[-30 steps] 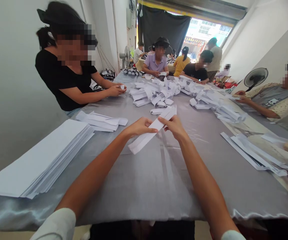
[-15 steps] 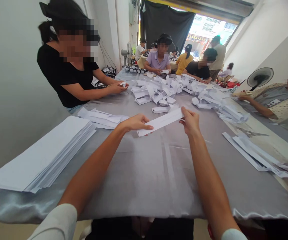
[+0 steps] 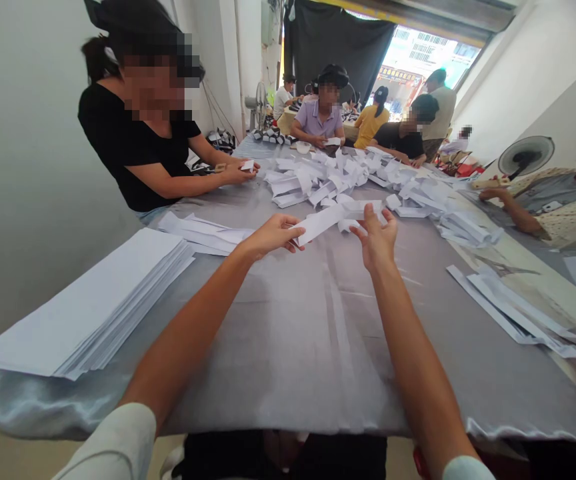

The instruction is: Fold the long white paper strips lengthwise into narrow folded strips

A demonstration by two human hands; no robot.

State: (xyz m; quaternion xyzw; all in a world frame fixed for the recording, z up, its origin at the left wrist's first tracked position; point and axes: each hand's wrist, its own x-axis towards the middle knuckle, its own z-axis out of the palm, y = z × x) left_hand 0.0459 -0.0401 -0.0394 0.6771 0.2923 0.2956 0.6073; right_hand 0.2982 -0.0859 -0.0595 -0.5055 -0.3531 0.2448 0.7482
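A folded white paper strip (image 3: 319,225) is held above the table by my left hand (image 3: 279,236), whose thumb and fingers close on its near left end. The strip slants up and to the right, and its far part looks bent. By that far end is my right hand (image 3: 379,237), with its fingers spread apart; whether a fingertip still touches the paper is hard to see. Just beyond both hands lies a heap of folded white paper pieces (image 3: 313,179).
A tall stack of flat white sheets (image 3: 88,300) lies at the left, with folded strips (image 3: 203,233) behind it. More strips (image 3: 513,310) lie at the right on the grey tablecloth (image 3: 288,360). Co-workers sit around the table, one in black (image 3: 138,143) at the left. A fan (image 3: 525,157) stands right.
My right hand's fingers have opened from their pinch on the strip's right end. The strip's far part now looks bent, and my left hand has risen slightly with it.
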